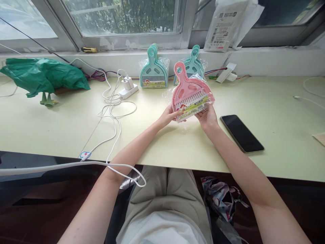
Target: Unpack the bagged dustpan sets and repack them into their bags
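Observation:
Between both hands I hold a pink dustpan and brush set [189,88], wrapped in clear plastic with a printed card label across its lower part. My left hand [169,116] is closed on its lower left edge, the thumb on the front. Under the lower right edge, my right hand [207,117] grips it, some fingers hidden behind the set. Its handle with a round hole points up, tilted slightly left. Behind, a stack of teal dustpan and brush sets [153,69] leans upright against the wall. Another teal set [193,62] stands partly hidden behind the pink one.
A black phone [242,133] lies right of my right arm. White cables [111,108] run from a power strip [129,91] across the table's left part. Green plastic [45,76] covers something at the far left. A white package [223,27] stands on the sill beside a screwdriver [88,49].

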`<state>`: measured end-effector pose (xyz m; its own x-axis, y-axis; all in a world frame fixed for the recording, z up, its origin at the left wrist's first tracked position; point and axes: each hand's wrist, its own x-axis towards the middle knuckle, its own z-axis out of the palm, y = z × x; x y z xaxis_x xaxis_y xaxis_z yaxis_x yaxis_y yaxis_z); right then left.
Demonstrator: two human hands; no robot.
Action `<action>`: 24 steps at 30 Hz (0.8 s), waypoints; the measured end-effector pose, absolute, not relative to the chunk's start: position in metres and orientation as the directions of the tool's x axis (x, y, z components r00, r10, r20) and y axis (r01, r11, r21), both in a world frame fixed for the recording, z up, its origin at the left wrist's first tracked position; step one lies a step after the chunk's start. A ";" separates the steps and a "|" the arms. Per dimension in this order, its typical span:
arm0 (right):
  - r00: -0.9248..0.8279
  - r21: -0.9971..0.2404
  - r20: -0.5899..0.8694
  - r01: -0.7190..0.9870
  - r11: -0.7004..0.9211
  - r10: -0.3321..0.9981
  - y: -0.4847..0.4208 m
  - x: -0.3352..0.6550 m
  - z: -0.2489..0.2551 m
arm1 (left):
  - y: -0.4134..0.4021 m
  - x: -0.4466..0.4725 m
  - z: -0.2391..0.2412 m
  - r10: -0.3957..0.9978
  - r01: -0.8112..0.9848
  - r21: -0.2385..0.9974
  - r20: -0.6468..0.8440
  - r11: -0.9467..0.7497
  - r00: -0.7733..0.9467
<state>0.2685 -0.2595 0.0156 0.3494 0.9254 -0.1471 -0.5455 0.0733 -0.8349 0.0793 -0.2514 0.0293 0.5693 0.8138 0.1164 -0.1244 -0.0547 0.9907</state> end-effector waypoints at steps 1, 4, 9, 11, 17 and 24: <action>0.350 -0.836 -0.149 -0.545 0.072 0.925 -0.260 0.268 0.015 | -0.251 0.079 0.029 0.814 -0.122 0.991 0.114 -0.054 0.569; 0.349 -0.838 -0.150 -0.542 0.069 0.925 -0.259 0.268 0.015 | -0.251 0.080 0.028 0.815 -0.125 0.991 0.110 -0.047 0.569; 0.276 -0.874 -0.185 -0.485 -0.030 0.943 -0.260 0.273 0.024 | -0.247 0.079 0.025 0.837 -0.186 0.982 0.107 -0.006 0.537; 0.200 -0.894 -0.222 -0.432 -0.118 0.954 -0.262 0.279 0.031 | -0.242 0.077 0.024 0.857 -0.231 0.973 0.098 0.025 0.506; 0.199 -0.957 -0.183 -0.259 -0.128 0.963 -0.267 0.296 0.042 | -0.226 0.066 0.024 0.919 -0.289 0.954 0.041 0.080 0.393; 0.466 -0.961 0.277 0.133 0.243 0.840 -0.265 0.300 0.035 | -0.214 0.056 0.023 0.943 -0.291 0.948 -0.029 0.131 0.330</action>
<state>0.2995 -0.2651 0.0351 0.4658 0.8404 0.2769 0.1334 0.2426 -0.9609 0.0562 -0.2145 0.0225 0.3304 0.9434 -0.0287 -0.2913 0.1308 0.9476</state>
